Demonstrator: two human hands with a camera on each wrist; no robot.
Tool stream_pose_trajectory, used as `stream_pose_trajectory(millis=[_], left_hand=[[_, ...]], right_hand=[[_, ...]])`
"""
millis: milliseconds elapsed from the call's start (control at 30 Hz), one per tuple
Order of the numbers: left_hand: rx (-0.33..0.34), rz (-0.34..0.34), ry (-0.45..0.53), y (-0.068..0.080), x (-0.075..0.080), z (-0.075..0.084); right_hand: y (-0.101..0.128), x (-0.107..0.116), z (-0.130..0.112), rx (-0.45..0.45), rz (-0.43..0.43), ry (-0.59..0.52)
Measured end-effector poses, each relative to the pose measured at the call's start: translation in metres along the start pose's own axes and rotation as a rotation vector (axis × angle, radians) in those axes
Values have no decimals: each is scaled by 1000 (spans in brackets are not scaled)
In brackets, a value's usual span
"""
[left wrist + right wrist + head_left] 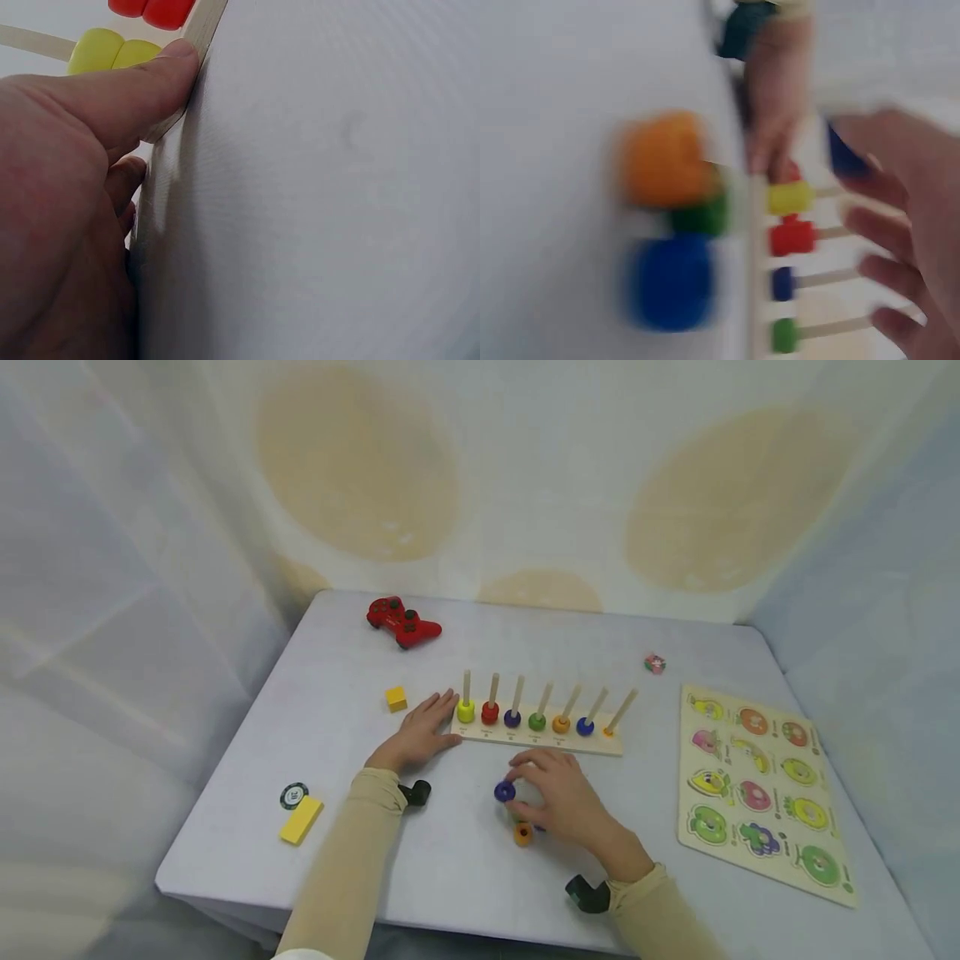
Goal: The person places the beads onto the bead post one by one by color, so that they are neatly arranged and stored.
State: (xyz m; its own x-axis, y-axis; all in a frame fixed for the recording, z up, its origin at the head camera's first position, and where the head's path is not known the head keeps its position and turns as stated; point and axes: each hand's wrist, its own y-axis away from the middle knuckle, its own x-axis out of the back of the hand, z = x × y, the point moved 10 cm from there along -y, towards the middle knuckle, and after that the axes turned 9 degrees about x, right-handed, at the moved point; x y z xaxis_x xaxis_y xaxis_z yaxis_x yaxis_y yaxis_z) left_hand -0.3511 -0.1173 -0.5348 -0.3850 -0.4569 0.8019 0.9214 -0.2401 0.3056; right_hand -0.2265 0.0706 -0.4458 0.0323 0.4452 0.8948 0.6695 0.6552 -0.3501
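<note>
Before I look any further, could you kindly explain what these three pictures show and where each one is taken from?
There is no machine here: a person works with two bare hands. The wide picture comes from a camera on the head; the other two come from cameras on each wrist.

On the table stands a wooden peg board with coloured rings on its pegs. The left hand rests flat against the board's end; the left wrist view shows its thumb touching the edge. The right hand pinches a purple ring in its fingers, above loose rings such as an orange ring. Further off lie a red game controller, a yellow cube and a fruit puzzle.
</note>
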Motion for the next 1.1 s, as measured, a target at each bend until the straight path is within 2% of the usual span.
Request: stream_pose_trajectory(millis=[133,233,300,467,633,767,1000,1100], left_hand=[[10,9,30,-2,-1,-4],[6,7,46,-3,-6,-4],[2,5,47,-4,-8,-3],[-9,5,51,-3,-10,4],[-14,8,45,-3,-9,8],[-9,11,33,-4,-9,7],[-16,16,33,-6,-11,3],[-13,21,33,-7,-10,2]], right_hand=[[-33,55,21,-63,263,85],[-52,82,35,-125,343,127],[-61,89,43,-171,334,153],[-70,84,62,-296,215,174],[-68,77,70,-349,150,177],[-66,80,68,-329,191,157],[-57,94,53,-214,360,89],[-51,91,46,-165,363,44]])
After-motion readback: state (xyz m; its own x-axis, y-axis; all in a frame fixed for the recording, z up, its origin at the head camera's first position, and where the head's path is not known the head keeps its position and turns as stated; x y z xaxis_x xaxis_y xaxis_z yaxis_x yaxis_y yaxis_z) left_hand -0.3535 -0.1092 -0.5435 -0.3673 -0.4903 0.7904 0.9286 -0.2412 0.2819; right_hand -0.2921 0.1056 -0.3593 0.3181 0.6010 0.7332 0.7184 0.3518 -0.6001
